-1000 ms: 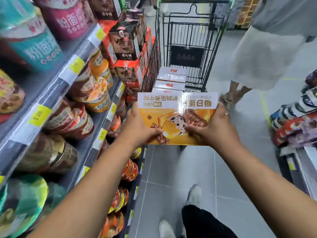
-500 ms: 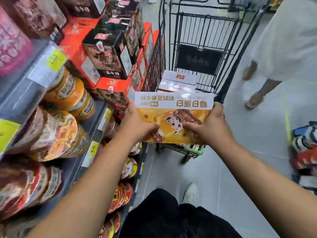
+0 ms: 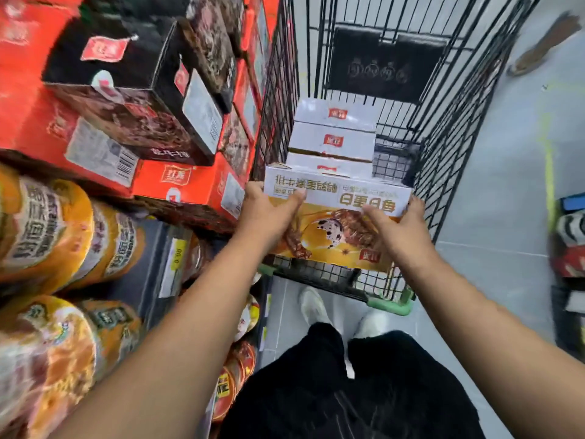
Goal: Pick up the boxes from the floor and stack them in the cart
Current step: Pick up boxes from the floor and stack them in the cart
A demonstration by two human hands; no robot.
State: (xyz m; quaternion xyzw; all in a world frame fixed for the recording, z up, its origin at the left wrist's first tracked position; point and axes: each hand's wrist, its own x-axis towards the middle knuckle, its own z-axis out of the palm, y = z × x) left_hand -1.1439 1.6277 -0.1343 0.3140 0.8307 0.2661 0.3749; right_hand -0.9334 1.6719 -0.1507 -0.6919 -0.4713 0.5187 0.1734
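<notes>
2 hands on 1 box. Left hand (image 3: 269,213) grips the box's left edge, thumb laid flat across the top face; its remaining fingers are under the box, so their curl cannot be told. Right hand (image 3: 399,231) grips the right edge, thumb on the printed face, fingers (image 3: 417,204) wrapped round the far corner.

Box (image 3: 335,223): flat, orange and white, food picture on top, print upside down to the camera. Held level with a slight tilt, over the near end of the cart (image 3: 443,147), above its near rim. Far edge sits just against the nearest of the white boxes (image 3: 335,134) already in the basket; whether it touches cannot be told.

White boxes: 3 tops visible, in a row along the basket's left wire wall, red logo on each. Right half of the basket shows bare wire floor.

Green bumper (image 3: 391,307) on the cart's near right corner.

Shelf (image 3: 148,258) to the left, close beside the cart: red cartons (image 3: 186,185), black cartons (image 3: 126,99) on them, noodle bowls (image 3: 57,229) below, yellow price label (image 3: 178,255).

Grey tiled floor (image 3: 500,191). Wearer's white shoes (image 3: 311,305) and black trousers just behind the cart. Blurred foot (image 3: 538,49) of another person, top right.
</notes>
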